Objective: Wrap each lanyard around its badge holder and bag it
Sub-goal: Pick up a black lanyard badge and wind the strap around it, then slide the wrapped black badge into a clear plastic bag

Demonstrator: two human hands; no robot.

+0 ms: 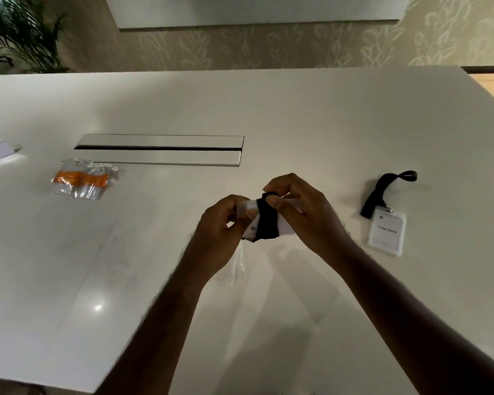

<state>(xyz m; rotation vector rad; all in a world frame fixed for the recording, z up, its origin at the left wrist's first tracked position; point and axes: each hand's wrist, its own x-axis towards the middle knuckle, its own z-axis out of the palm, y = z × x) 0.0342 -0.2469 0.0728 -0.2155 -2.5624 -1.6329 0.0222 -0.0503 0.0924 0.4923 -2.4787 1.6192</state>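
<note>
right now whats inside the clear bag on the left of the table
The clear bag holds a badge holder wrapped in an orange lanyard. The wrapping and glare hide the badge's face.

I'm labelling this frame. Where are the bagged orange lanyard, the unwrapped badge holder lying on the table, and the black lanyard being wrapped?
Bagged orange lanyard (82, 178): head view, orange band.
Unwrapped clear badge holder (386, 230): head view, card face.
Black lanyard being wrapped (266, 220): head view, wound band.

Head-worn camera looks steeply down, close over white table (297, 115).
</note>
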